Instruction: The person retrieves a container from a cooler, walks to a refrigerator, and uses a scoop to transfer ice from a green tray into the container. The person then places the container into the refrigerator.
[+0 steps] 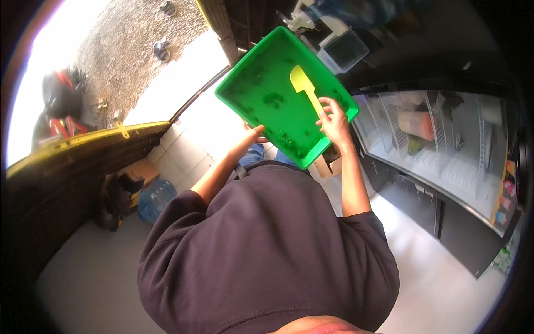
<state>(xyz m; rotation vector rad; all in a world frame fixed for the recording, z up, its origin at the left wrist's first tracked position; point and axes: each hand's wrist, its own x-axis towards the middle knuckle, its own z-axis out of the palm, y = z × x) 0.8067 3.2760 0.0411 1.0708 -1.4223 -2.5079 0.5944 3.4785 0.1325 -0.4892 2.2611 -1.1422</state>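
Note:
A green plastic tray (pixel 288 75) with raised walls is held up in front of my body, turned at an angle. My left hand (pixel 251 135) grips its near left rim, thumb on the edge and fingers underneath. Between the fingers of my right hand (pixel 333 121) is the handle of a yellow plastic spatula (pixel 306 85), its blade over the tray's floor. Small dark clumps (pixel 273 99) lie scattered inside the tray, more of them toward its near corner. What they are, I cannot tell.
A glass-door refrigerator (pixel 429 146) stands on the right. Behind the tray are a clear plastic container (pixel 344 50) and a water bottle (pixel 358 12). At left, a wooden door (pixel 83 163) borders the doorway to gravel (pixel 125 54). A blue water jug (pixel 156 200) sits on the floor.

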